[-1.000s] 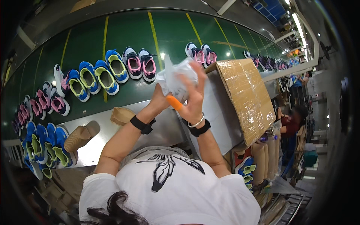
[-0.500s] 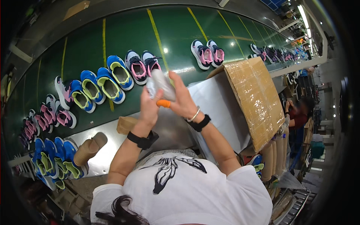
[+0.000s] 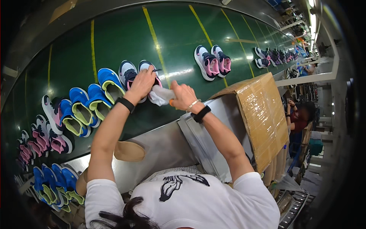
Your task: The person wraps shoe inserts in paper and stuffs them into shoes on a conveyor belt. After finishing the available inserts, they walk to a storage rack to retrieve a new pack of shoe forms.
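Observation:
My left hand (image 3: 143,82) is closed over the top of a white and navy sneaker (image 3: 156,79) with pink lining, its fingers at the tongue and laces. Between thumb and fingers, my right hand (image 3: 185,96) holds a crumpled wad of white paper (image 3: 162,95). The wad reaches to the heel opening of that sneaker; how much of it is inside cannot be seen. An orange cover sits on a right-hand digit. The matching sneaker (image 3: 127,72) stands just left, partly hidden by my left hand. Both rest on the green conveyor belt (image 3: 122,34).
Several blue sneakers (image 3: 82,107) with lime lining line the belt at left. Another pink-lined pair (image 3: 211,63) stands to the right. An open cardboard box (image 3: 263,114) is beside my right arm. A tan shoe-shaped piece (image 3: 129,151) lies on the metal ledge (image 3: 164,141). A co-worker (image 3: 301,116) is at far right.
My left hand has left the paper wad and gone up and left onto the sneaker. My right hand keeps the wad, now lower at the heel. The nearby blue sneakers appear farther left and lower.

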{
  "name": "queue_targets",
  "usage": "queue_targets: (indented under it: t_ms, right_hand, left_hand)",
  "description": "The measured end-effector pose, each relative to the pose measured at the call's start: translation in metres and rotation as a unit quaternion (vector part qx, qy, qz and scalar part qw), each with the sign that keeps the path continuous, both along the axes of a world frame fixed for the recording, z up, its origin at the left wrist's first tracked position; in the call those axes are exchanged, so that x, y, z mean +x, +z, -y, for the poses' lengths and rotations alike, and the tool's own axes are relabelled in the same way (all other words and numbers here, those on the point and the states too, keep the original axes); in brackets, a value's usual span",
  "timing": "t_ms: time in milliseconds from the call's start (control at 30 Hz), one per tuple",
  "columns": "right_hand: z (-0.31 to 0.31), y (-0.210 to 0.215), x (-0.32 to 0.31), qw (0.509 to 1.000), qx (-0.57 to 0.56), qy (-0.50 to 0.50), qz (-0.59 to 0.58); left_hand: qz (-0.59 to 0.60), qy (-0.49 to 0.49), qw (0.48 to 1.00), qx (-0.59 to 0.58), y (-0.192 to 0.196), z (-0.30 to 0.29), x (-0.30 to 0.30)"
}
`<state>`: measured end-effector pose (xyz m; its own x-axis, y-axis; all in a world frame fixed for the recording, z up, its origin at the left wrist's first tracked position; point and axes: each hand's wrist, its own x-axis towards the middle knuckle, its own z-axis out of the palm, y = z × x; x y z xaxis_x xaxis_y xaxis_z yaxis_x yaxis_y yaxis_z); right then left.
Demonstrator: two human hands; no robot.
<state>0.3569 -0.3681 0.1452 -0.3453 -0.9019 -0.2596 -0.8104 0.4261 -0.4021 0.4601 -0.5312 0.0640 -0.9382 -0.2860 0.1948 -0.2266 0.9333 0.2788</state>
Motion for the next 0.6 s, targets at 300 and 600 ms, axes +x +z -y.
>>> queue_targets:
  t_ms: [300, 600]
  right_hand:
    - [0.046, -0.041, -0.02, 0.994, 0.044, 0.034, 0.093]
    - [0.071, -0.141, -0.028, 0.987, -0.098, 0.04, -0.124]
  left_hand:
    - [-0.036, -0.067, 0.977, 0.2, 0.004, 0.02, 0.001]
    - [-0.055, -0.034, 0.993, 0.102, -0.011, 0.0, -0.002]
